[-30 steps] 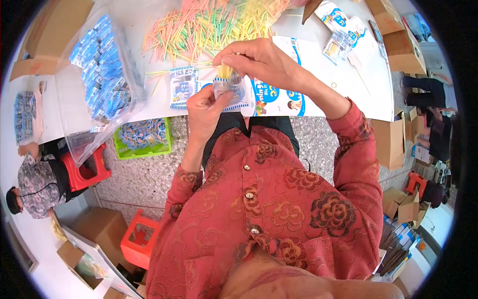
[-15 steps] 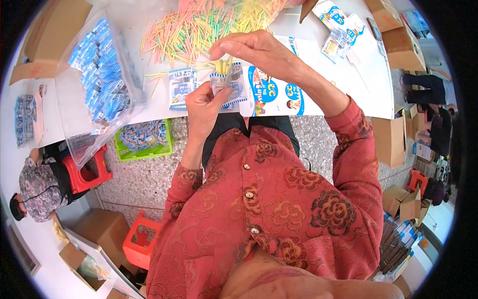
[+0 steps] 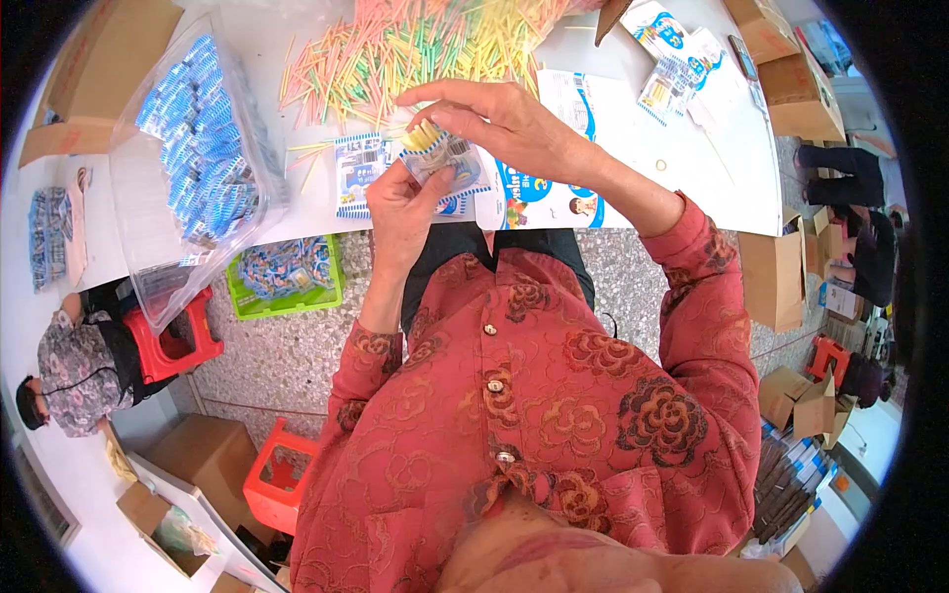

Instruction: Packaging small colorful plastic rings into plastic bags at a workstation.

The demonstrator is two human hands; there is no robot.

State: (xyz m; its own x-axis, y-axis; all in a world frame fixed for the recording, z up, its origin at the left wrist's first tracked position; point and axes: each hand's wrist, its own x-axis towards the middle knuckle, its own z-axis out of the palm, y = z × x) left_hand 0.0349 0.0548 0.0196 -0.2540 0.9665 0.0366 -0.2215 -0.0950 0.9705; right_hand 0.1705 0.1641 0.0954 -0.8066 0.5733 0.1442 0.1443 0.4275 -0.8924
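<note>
Right hand (image 3: 504, 124) has moved over the small clear packet (image 3: 450, 158), fingers pinching yellow sticks (image 3: 423, 136) into it; left hand (image 3: 400, 203) clamps packet, filling nearly done.

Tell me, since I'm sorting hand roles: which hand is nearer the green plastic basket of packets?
Left. The left hand is just above and right of the green plastic basket, while the right hand is farther up and right, over the white table.

Small clear packet (image 3: 447, 158) pinched between both hands; blue-white flat packs (image 3: 358, 170) just left of them, clear bag of blue packets (image 3: 203, 148) further left, printed packs (image 3: 664, 49) far right
</note>
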